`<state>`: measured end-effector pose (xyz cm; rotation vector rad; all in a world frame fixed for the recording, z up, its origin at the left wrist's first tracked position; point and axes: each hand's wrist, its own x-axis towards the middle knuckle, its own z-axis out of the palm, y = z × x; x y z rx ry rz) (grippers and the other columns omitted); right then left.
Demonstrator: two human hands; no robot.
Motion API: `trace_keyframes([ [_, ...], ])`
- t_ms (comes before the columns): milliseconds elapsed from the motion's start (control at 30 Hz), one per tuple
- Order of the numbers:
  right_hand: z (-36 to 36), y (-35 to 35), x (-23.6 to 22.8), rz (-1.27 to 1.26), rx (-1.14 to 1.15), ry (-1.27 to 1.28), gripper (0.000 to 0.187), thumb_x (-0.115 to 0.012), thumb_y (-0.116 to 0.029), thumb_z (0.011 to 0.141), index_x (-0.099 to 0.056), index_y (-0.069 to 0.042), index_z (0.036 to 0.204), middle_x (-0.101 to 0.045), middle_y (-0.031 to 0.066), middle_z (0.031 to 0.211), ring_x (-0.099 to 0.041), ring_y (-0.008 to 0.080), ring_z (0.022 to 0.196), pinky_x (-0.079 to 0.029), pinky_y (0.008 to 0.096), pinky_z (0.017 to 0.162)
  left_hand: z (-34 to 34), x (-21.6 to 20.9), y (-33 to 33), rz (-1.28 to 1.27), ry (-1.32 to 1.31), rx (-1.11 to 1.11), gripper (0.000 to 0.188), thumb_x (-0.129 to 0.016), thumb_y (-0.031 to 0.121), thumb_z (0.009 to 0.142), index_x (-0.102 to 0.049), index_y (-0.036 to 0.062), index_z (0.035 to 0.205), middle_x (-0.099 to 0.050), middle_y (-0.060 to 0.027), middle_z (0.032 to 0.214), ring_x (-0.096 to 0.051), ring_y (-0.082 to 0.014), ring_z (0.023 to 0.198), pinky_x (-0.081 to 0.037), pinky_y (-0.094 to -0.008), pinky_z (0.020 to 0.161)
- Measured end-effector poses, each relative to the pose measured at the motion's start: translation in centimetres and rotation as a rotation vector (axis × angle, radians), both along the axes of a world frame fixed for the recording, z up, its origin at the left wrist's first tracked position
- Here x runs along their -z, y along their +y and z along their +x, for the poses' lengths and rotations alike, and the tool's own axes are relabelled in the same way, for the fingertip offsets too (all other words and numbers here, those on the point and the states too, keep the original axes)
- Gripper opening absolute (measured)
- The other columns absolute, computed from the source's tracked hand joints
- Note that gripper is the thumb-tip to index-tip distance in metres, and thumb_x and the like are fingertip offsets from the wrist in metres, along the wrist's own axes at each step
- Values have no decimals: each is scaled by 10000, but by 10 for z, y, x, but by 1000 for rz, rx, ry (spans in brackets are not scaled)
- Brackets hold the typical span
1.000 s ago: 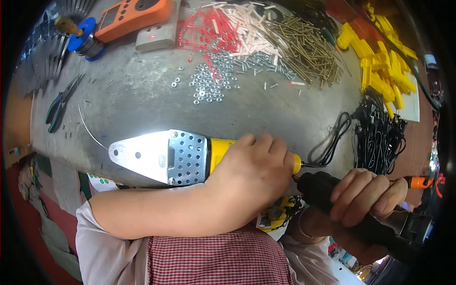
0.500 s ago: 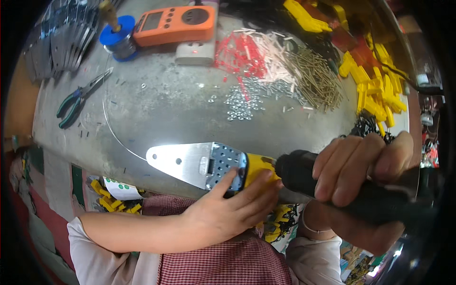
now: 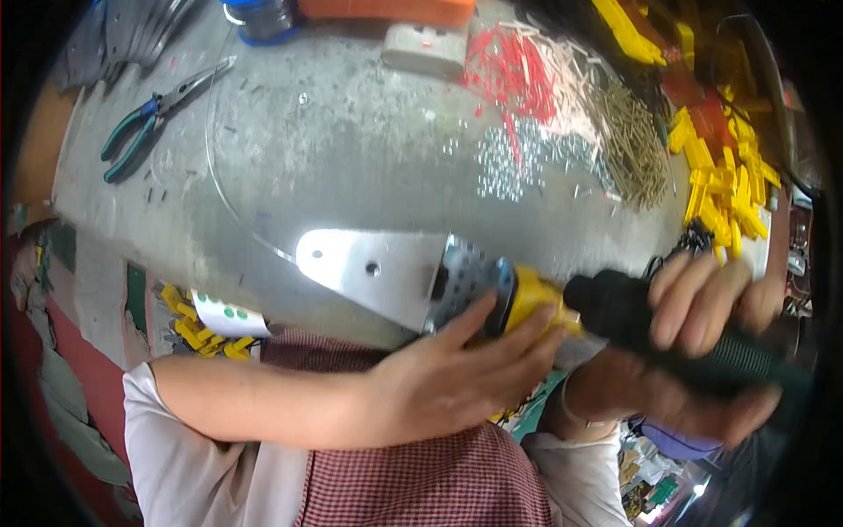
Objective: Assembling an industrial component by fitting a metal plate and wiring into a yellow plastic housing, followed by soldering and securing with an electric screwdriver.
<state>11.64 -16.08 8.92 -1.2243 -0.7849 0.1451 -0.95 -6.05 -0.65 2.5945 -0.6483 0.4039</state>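
Note:
My left hand (image 3: 465, 360) is closed around a yellow plastic handle (image 3: 529, 297) near the table's front edge. From that handle a tapered, shiny metal plate (image 3: 378, 268) with holes points left, with a perforated metal piece (image 3: 474, 274) where the two join. In my right hand (image 3: 702, 303) is a black, thick-bodied tool that looks like a power screwdriver (image 3: 615, 299). Its nose is at the right end of the yellow handle, close to my left fingertips. Whether the tip touches a screw there is blurred. A thin wire (image 3: 215, 176) runs to the plate's left tip.
Pliers (image 3: 149, 119) lie at the left below a solder spool (image 3: 268, 19). Beyond the work are small metal nuts (image 3: 509, 162), red pieces (image 3: 518, 75), white sleeves (image 3: 571, 88) and long screws (image 3: 634, 145). Yellow plastic parts (image 3: 724, 176) are heaped at the right.
The view has shifted, so the table's contents sit higher and farther right in it. Both hands keep their holds, and the tool's nose stays by the yellow handle's end.

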Motion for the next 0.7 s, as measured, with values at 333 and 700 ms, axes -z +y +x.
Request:
trace_keyframes([
  [333,-6,-53,-38,-161,-697,-99,206,-533,-167,968,-408,-34,1064,-650,235,889,-660,348,736,-539,428,660,37,-3,28,70,-75,89,505,-555,254,831,-513,136,1320,-450,-28,1416,-380,-187,1349,-381,-386,1009],
  [700,-17,-45,5,24,-644,-87,115,-429,-106,1001,-427,-18,1073,-657,255,935,-676,412,792,-562,503,714,32,11,17,24,-229,-29,399,-528,228,856,-579,140,1242,-535,14,1323,-415,-162,1283,-389,-350,988],
])
